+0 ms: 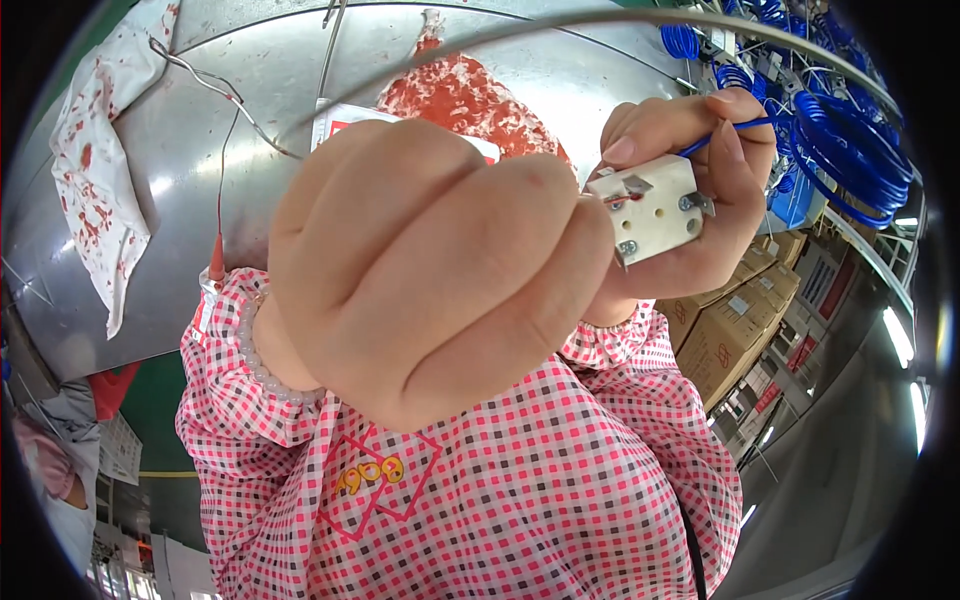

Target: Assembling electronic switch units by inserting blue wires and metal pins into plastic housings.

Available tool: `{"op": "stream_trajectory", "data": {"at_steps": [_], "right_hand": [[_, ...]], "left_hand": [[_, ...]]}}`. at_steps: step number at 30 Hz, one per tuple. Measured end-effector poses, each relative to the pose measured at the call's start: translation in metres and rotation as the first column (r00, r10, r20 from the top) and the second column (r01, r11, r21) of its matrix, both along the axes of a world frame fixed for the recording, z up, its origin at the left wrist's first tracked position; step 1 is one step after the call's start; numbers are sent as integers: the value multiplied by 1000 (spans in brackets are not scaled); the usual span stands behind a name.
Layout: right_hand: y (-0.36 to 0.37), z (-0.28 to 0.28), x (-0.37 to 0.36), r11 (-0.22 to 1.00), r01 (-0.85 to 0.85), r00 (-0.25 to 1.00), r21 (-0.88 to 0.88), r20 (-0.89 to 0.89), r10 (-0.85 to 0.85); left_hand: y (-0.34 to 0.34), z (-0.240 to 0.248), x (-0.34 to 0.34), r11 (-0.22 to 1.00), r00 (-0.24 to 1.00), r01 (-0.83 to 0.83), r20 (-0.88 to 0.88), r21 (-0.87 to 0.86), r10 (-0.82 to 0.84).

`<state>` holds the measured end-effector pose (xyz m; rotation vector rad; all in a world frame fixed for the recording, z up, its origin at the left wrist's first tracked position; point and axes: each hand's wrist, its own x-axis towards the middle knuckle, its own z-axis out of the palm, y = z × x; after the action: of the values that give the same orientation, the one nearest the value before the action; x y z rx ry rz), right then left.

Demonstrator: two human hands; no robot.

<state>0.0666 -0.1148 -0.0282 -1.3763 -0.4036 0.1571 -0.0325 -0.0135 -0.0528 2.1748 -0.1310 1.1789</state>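
Close up, my left hand (440, 270) is clenched with its fingers folded in. Whatever it may hold is hidden behind the knuckles. Beside it, my right hand (735, 190) has its fingers curled round a small white rectangular block (655, 212) with metal terminals, screws and small holes facing me. A blue wire (755, 123) runs from behind the block, past the right fingers, toward the coils on the right. The left knuckles are next to the block's left edge; I cannot tell whether they touch it.
Below lies a shiny metal table (260, 60) with a red, white-flecked sheet (470, 95) and a red-spotted white cloth (95, 165). Coiled blue cables (850, 155) are at the upper right, cardboard boxes (740, 325) under them. A thin cord (222, 170) reaches my left sleeve.
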Motion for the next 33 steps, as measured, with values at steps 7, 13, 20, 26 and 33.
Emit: {"op": "stream_trajectory", "data": {"at_steps": [7, 13, 20, 26, 33], "right_hand": [[2, -1, -2, 1000, -1, 998, -20, 68, 3], [3, -1, -1, 1000, -17, 997, -5, 82, 18], [1, -5, 0, 999, 37, 995, -2, 98, -37], [2, -1, -2, 999, 47, 997, -11, 61, -46], [3, -1, -3, 988, 137, 991, 75, -18, -136]], "left_hand": [[1, -2, -2, 999, 999, -30, -15, 12, 30], [1, -2, 1, 999, 999, -35, 7, -2, 35], [4, -6, 8, 998, 997, -41, 66, 45, 38], [9, 0, 13, 996, 997, -30, 76, 83, 24], [20, 11, 21, 987, 996, 48, 66, 154, -59]]}}
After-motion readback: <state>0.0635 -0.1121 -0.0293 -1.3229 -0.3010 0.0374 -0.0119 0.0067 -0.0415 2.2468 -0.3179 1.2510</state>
